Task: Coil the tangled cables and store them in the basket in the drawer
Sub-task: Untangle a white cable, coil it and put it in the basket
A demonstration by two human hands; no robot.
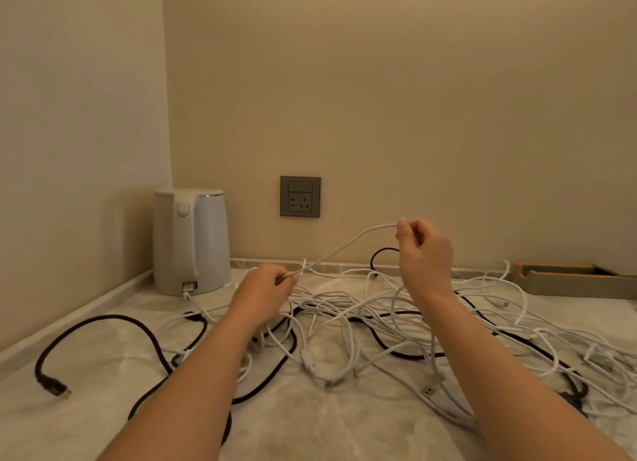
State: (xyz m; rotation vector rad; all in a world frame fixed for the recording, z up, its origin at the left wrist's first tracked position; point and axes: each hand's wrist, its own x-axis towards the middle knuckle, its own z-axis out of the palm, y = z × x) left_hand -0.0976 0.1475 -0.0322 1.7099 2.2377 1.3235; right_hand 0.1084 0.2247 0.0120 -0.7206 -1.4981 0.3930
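A tangle of thin white cables (348, 319) and thicker black cables (144, 333) is spread over the marble counter (103, 422). My left hand (267, 286) pinches one white cable (344, 246) low over the heap. My right hand (422, 250) pinches the same cable higher up, so a stretch of it hangs in an arc between the two hands, lifted off the pile. One black cable ends in a USB plug (57, 389) at the near left. No basket or drawer is in view.
A white electric kettle (191, 241) stands in the back left corner. A grey wall socket (300, 196) sits behind the cables. A shallow tray (572, 279) lies at the back right. Walls close off the left and back.
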